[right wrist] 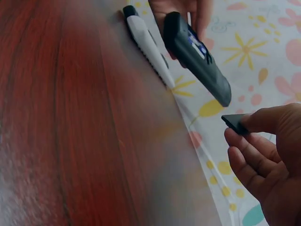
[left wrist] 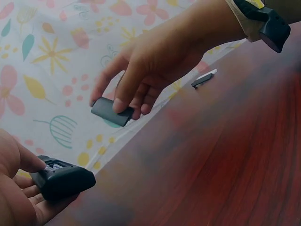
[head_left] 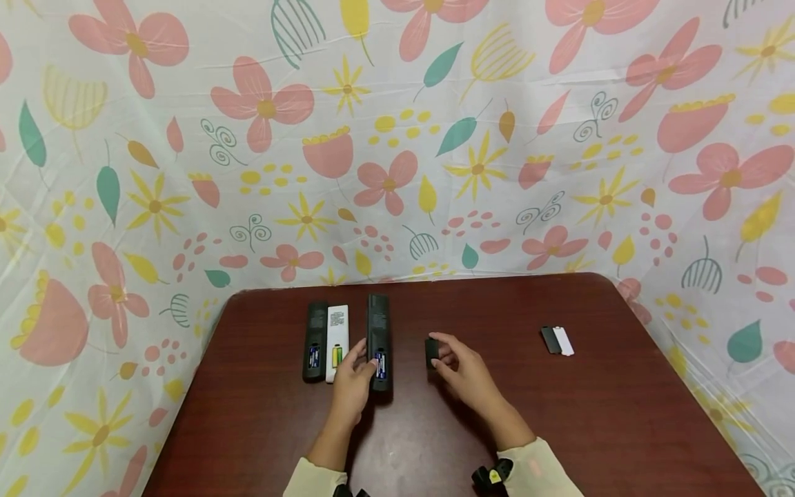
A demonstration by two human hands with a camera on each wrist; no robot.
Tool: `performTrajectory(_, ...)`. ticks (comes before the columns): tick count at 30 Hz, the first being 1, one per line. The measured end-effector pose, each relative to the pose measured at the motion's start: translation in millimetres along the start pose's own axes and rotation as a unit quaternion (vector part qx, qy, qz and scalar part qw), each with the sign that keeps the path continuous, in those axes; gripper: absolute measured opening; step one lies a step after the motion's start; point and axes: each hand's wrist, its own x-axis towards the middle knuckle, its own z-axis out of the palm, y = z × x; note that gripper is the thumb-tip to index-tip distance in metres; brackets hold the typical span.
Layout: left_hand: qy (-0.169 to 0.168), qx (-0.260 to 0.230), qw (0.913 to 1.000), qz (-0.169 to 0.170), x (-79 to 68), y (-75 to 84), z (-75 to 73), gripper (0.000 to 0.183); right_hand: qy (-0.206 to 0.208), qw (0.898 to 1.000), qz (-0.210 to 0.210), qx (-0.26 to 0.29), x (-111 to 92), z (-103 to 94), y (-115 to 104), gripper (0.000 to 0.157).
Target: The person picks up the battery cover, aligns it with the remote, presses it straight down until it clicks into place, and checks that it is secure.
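My left hand [head_left: 352, 388] grips a black remote control [head_left: 378, 324] near its lower end, with the back facing up. Its battery compartment is uncovered and blue batteries [head_left: 381, 364] sit inside; in the left wrist view the thumb lies by them. Over to the right, my right hand [head_left: 466, 373] pinches a small black battery cover [left wrist: 112, 111] between thumb and fingers, apart from the remote. Left of the held remote lie a white remote [head_left: 337, 328] and another black remote [head_left: 315, 331], both back up with batteries showing in their compartments.
Toward the right of the brown table [head_left: 621, 414] lie a black battery cover [head_left: 550, 339] and a white battery cover [head_left: 563, 341], side by side. A flower-patterned cloth [head_left: 397, 138] hangs behind the table's back edge and along both sides.
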Motion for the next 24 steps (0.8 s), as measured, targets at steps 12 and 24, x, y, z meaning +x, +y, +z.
performTrajectory(12,-0.028,-0.004,0.9996,0.001,-2.4,3.7,6.7,0.058,0.014,0.998,-0.05,0.037,4.3,11.0,-14.0,0.045)
performTrajectory(24,-0.044,-0.012,0.9989,-0.006,-3.1,3.3,11.6,0.057,0.0,0.998,-0.041,0.057,6.4,16.8,-25.5,0.041)
